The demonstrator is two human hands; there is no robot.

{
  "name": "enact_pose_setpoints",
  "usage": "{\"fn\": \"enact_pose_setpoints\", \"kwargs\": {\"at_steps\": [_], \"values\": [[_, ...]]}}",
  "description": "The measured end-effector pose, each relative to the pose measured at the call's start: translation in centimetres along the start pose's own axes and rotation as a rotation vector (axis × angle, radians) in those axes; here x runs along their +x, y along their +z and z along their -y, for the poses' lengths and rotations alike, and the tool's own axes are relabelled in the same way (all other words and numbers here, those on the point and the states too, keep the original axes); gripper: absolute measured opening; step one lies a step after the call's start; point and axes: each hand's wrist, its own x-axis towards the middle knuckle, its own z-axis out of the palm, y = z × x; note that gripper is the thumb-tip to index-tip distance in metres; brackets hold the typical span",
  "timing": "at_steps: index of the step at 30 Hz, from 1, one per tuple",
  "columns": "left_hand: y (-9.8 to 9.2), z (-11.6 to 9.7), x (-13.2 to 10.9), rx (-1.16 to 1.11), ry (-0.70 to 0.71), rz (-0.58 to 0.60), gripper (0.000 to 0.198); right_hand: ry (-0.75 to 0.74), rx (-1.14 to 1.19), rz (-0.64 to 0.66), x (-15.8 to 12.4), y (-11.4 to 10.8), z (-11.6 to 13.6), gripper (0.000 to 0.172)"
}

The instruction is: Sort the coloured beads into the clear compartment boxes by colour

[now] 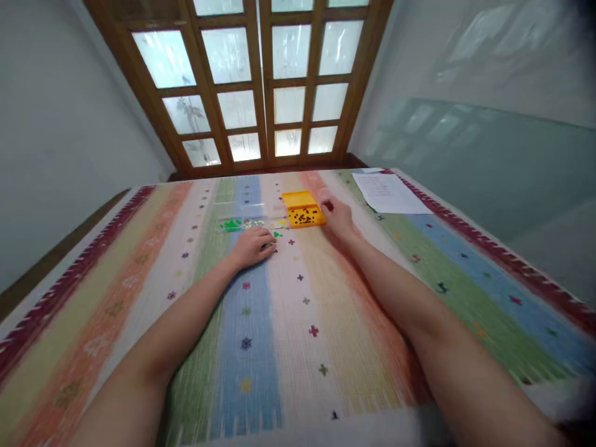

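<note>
An orange open box (303,209) holding small dark pieces lies far out on the striped cloth. To its left sits a clear tray (251,222) with green and yellow bits, and a few green bits (278,234) lie loose beside it. My left hand (254,245) rests knuckles-up on the cloth just below the tray, fingers curled near the loose green bits. My right hand (338,214) touches the orange box's right side, fingers bent against it. Both are too small to show whether anything is pinched.
A white printed sheet of paper (388,192) lies at the far right of the striped cloth (298,323). A wooden-framed frosted window (261,87) stands behind, with grey walls on both sides.
</note>
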Motion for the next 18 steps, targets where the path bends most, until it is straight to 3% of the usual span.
{"fn": "enact_pose_setpoints", "kwargs": {"at_steps": [4,8,14,18], "values": [[-0.3,-0.6,0.3,-0.027,0.049,0.057,0.021,0.096,-0.028,-0.094,1.0,-1.1,-2.6,0.025],[-0.5,-0.7,0.4,-0.049,0.061,0.077,0.021,0.097,-0.05,-0.111,1.3,-1.0,-3.5,0.027],[-0.2,0.3,0.1,-0.054,-0.026,0.014,0.023,-0.03,0.016,-0.058,0.5,-0.6,-0.7,0.022],[-0.1,1.5,-0.3,-0.027,-0.111,-0.047,0.024,-0.154,0.056,0.085,-0.9,0.0,2.3,0.02]]}}
